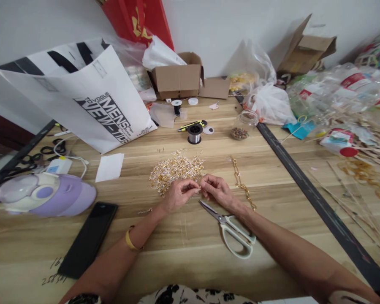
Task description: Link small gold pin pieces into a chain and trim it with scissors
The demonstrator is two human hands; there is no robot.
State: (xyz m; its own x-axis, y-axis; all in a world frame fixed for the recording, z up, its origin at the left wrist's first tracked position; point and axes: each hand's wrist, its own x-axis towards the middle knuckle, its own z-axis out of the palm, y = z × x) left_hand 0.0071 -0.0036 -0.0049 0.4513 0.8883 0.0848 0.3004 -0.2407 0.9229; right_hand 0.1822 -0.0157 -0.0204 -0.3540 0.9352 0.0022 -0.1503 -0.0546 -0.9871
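My left hand (179, 194) and my right hand (215, 188) meet fingertip to fingertip at the near right edge of a pile of small gold and clear jewellery pieces (174, 169). Both are closed in a pinch. Whatever sits between the fingertips is too small to make out. Just below my right hand lie scissors (232, 230) with pale handles, their tips pointing toward the fingers. A gold chain (237, 176) stretches along the table to the right, partly behind my right wrist. A short chain piece (145, 211) rests left of my left hand.
Behind the pile stand a wire spool (194, 134), a yellow cutter knife (191, 124) and a jar of beads (243, 126). At left are a phone (88, 238), a purple device (60, 195) and a white bag (91, 97). A black strip (291, 169) crosses the right side, with plastic bottles (345, 88) beyond.
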